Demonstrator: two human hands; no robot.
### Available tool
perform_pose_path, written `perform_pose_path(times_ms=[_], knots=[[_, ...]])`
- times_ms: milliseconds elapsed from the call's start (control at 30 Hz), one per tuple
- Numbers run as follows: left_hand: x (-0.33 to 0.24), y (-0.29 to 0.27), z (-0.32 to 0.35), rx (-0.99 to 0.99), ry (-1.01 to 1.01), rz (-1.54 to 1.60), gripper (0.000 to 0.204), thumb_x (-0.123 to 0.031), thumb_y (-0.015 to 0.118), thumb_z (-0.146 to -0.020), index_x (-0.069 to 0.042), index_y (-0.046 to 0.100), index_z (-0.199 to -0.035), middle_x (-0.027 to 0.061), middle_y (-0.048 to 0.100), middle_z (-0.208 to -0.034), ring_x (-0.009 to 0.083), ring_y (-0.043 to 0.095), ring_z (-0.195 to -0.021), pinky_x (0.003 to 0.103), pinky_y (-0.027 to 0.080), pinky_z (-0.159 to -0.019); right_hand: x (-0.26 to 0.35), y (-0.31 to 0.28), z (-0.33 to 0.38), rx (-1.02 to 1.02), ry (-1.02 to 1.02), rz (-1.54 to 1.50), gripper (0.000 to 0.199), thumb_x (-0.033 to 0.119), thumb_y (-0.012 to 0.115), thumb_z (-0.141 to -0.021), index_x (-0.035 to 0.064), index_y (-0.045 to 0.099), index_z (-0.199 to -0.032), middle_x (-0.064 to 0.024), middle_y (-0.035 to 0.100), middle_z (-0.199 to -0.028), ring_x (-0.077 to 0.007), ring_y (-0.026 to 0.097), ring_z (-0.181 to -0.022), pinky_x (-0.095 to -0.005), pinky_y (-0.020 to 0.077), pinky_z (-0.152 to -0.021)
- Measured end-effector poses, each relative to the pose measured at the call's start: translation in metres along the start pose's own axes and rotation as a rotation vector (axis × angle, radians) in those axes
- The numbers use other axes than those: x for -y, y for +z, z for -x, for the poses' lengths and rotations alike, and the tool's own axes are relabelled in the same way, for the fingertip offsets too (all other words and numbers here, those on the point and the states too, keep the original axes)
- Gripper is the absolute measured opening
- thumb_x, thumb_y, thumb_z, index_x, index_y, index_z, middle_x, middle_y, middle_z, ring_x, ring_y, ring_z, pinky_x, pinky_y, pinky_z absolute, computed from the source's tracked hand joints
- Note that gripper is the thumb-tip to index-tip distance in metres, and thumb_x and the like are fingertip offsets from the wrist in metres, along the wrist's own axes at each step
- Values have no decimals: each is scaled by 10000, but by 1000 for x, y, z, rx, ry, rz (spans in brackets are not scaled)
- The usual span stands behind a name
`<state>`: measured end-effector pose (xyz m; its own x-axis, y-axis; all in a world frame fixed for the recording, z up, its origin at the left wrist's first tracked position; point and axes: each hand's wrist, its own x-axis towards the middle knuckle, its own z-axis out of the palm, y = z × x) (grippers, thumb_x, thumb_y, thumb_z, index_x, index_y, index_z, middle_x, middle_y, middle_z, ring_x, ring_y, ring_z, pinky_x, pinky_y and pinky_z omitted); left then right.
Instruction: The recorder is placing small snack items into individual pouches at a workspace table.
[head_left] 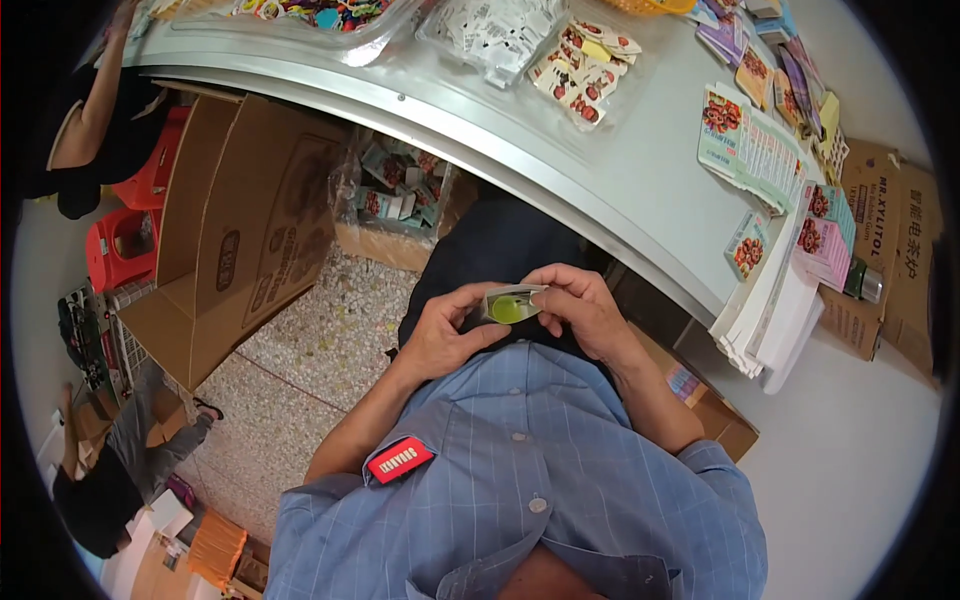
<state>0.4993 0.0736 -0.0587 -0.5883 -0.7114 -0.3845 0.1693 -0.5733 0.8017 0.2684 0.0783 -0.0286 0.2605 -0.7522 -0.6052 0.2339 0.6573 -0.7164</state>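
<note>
Over my lap, I hold a small open carton [491, 294] with pale inner walls between both hands. Inside it shows something rounded and yellow-green [510, 309]; what it is exactly, I cannot make out. My left hand [447, 330] wraps the carton's left side, thumb along the near edge. Thumb and fingers of my right hand [578, 309] pinch its right edge by the opening. Part of the carton is hidden behind my fingers.
The table [640, 185] holds a tray of white packets [495, 35], picture cards [585, 75], a tub of colourful pieces [310, 12] and flat printed cartons [750, 140]. Below stand a bag-lined box of small cartons [400, 190] and a big cardboard box [250, 210]. Two people are at left.
</note>
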Motion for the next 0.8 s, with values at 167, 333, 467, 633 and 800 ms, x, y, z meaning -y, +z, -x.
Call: perform_pose_path(times_ms=[167, 333, 467, 633, 800], knots=[[-7, -6, -3, -90, -129, 234, 334, -115, 586, -983, 12, 596, -1291, 92, 654, -1248, 152, 601, -1160, 295, 420, -1058, -1, 7, -2, -68, -82, 80, 222, 88, 591, -932, 0, 710, -1098, 8, 624, -781, -32, 520, -633, -192, 408, -545], [-11, -11, -13, -80, -177, 349, 245, -74, 619, -948, -10, 647, -1183, 78, 687, -1172, 135, 616, -1103, 290, 443, -1022, -7, 7, -9, -29, -127, 39, 230, 73, 586, -926, -2, 714, -1102, 0, 627, -811, -45, 516, -637, -207, 407, -557], [-24, -8, -18, -140, -186, 333, 204, -33, 669, -915, -4, 689, -1116, 89, 713, -1130, 157, 653, -1050, 303, 484, -968, -13, 2, -17, 2, -176, 66, 250, 35, 558, -923, -23, 712, -1111, -37, 656, -922, -63, 524, -654, -215, 420, -584], [-17, -8, -16, -226, 241, -377, 188, -16, 693, -906, 21, 717, -1088, 137, 715, -1141, 206, 681, -1042, 316, 530, -927, -26, -13, -26, 62, -405, 79, 241, -9, 581, -928, -38, 704, -1134, -136, 644, -1178, -105, 588, -741, -225, 484, -671], [-9, -10, -12, -169, 484, -623, 234, 0, 749, -855, 7, 731, -1088, 174, 711, -1153, 258, 692, -1046, 327, 533, -939, -29, -21, -26, 119, -466, 129, 255, -56, 666, -888, -10, 707, -1136, -132, 610, -1219, -101, 595, -846, -228, 492, -717]])
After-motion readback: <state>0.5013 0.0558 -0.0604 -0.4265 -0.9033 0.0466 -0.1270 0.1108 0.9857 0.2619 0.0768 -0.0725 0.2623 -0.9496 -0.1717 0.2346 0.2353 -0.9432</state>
